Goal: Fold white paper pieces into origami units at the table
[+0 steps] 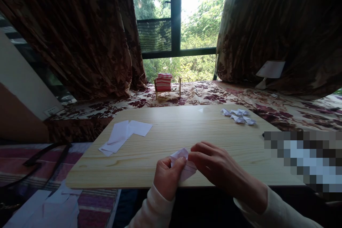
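A small piece of folded white paper [180, 156] lies at the near edge of a light wooden board [171, 131]. My left hand [167, 178] pinches its lower left part with curled fingers. My right hand [216, 165] presses down on its right side with fingers bent over it. Most of the paper is hidden under the two hands.
Loose white paper slips [120, 136] lie on the board's left. Several small folded paper pieces [238, 116] sit at its far right. A tiny wooden rack with a striped cloth stack [165, 84] stands behind the board by the window. More paper sheets [48, 206] lie lower left.
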A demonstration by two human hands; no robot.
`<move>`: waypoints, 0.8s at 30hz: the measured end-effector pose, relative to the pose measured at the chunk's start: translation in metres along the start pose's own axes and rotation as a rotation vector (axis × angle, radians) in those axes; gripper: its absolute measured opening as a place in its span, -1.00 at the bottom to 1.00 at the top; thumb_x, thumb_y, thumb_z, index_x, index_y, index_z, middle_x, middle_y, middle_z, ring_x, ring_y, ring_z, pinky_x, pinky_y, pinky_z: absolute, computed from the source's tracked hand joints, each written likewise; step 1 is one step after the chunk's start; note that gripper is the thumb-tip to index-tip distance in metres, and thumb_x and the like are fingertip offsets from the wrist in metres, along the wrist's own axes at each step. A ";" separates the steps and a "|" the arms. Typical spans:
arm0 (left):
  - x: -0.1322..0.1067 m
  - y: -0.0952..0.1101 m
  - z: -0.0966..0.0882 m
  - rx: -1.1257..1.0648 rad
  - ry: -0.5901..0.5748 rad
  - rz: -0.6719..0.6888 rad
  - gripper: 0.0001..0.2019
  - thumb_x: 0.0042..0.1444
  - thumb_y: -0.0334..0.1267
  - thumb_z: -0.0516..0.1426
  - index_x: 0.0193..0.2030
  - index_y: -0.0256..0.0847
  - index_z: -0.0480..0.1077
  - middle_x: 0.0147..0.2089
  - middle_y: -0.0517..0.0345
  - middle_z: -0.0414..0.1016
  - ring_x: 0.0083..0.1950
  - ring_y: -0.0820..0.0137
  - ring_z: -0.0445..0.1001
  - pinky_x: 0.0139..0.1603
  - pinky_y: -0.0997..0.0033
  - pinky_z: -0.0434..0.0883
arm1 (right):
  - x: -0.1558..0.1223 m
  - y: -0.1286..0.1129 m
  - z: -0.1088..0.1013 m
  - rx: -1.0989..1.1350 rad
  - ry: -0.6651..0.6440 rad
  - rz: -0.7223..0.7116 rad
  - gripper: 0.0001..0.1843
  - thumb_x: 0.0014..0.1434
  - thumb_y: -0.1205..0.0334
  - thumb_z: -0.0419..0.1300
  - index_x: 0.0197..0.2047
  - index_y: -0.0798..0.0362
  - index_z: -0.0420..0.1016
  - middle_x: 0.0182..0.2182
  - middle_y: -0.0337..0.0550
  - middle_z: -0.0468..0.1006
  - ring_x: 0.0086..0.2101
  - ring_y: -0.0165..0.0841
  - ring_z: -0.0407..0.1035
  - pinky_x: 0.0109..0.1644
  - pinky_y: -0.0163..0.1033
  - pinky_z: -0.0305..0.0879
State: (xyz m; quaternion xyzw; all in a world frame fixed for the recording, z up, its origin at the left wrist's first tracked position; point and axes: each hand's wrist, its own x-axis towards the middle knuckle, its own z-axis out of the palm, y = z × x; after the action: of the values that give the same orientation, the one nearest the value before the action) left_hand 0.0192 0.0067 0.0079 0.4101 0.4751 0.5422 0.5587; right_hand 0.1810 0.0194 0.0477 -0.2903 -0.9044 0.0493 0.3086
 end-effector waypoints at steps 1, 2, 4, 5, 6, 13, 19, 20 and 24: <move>-0.001 0.001 0.000 -0.003 -0.001 -0.002 -0.68 -0.17 -0.06 0.26 -0.58 -0.35 0.51 -0.63 0.16 0.42 -0.57 0.49 0.26 -0.50 0.48 0.20 | 0.000 0.001 0.000 0.003 -0.004 -0.005 -0.79 0.28 0.38 -0.03 -0.29 0.05 0.41 -0.38 -0.15 0.42 -0.38 -0.40 0.25 -0.36 -0.33 0.17; -0.001 0.002 0.000 -0.006 -0.003 -0.005 -0.67 -0.16 -0.05 0.25 -0.61 -0.35 0.50 -0.66 0.18 0.39 -0.59 0.51 0.23 -0.53 0.49 0.16 | 0.000 0.001 0.000 0.004 -0.006 -0.011 -0.77 0.29 0.38 -0.04 -0.29 0.05 0.41 -0.37 -0.14 0.42 -0.38 -0.40 0.25 -0.35 -0.33 0.17; -0.001 0.003 0.001 -0.017 -0.011 -0.010 -0.65 -0.14 -0.02 0.24 -0.62 -0.35 0.48 -0.68 0.19 0.36 -0.60 0.52 0.19 -0.55 0.49 0.12 | 0.000 0.002 0.000 0.002 -0.007 -0.024 -0.74 0.31 0.38 -0.08 -0.28 0.05 0.42 -0.36 -0.13 0.43 -0.37 -0.39 0.25 -0.34 -0.32 0.19; -0.001 0.002 0.000 -0.023 -0.019 -0.012 -0.64 -0.14 -0.01 0.24 -0.62 -0.35 0.48 -0.67 0.19 0.36 -0.60 0.52 0.20 -0.54 0.49 0.13 | -0.001 0.003 0.000 0.002 -0.005 -0.031 -0.73 0.31 0.37 -0.09 -0.26 0.05 0.42 -0.36 -0.12 0.43 -0.37 -0.39 0.25 -0.34 -0.32 0.19; 0.000 0.002 0.000 -0.029 -0.025 -0.011 -0.64 -0.15 0.00 0.24 -0.60 -0.35 0.48 -0.66 0.18 0.37 -0.59 0.51 0.21 -0.53 0.49 0.14 | -0.001 0.003 0.001 0.004 -0.001 -0.039 -0.73 0.31 0.37 -0.09 -0.25 0.05 0.42 -0.35 -0.11 0.43 -0.36 -0.39 0.26 -0.33 -0.31 0.20; 0.000 -0.004 -0.001 0.025 -0.037 0.017 -0.65 -0.19 -0.03 0.26 -0.58 -0.36 0.49 -0.64 0.17 0.38 -0.56 0.49 0.24 -0.50 0.47 0.18 | -0.004 0.008 0.006 0.054 0.029 -0.024 -0.81 0.28 0.40 -0.04 -0.27 0.06 0.36 -0.33 -0.11 0.43 -0.34 -0.38 0.26 -0.31 -0.30 0.21; -0.002 -0.003 0.004 0.066 0.005 0.056 -0.77 -0.22 -0.18 0.26 -0.57 -0.36 0.52 -0.63 0.16 0.42 -0.55 0.48 0.25 -0.50 0.46 0.19 | 0.002 0.002 -0.001 -0.063 -0.003 -0.010 -0.88 0.21 0.42 0.05 -0.31 0.07 0.38 -0.38 -0.16 0.42 -0.38 -0.37 0.25 -0.33 -0.28 0.16; -0.002 -0.003 0.005 0.073 0.008 0.060 -0.79 -0.22 -0.20 0.26 -0.58 -0.37 0.52 -0.64 0.17 0.41 -0.56 0.48 0.23 -0.51 0.47 0.17 | 0.004 0.000 -0.004 -0.101 -0.019 -0.016 -0.89 0.19 0.41 0.08 -0.33 0.07 0.38 -0.39 -0.17 0.42 -0.39 -0.37 0.24 -0.33 -0.27 0.14; -0.002 -0.002 0.006 0.074 0.004 0.049 -0.80 -0.22 -0.21 0.24 -0.56 -0.36 0.53 -0.63 0.17 0.42 -0.55 0.47 0.24 -0.48 0.46 0.18 | 0.009 -0.003 -0.009 -0.180 -0.058 -0.065 -0.87 0.16 0.41 0.12 -0.41 0.05 0.38 -0.42 -0.19 0.40 -0.40 -0.36 0.19 -0.33 -0.25 0.10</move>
State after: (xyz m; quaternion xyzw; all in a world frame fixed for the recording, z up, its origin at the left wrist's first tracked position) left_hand 0.0252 0.0052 0.0072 0.4408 0.4856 0.5387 0.5288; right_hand 0.1790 0.0208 0.0606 -0.2856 -0.9228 -0.0337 0.2565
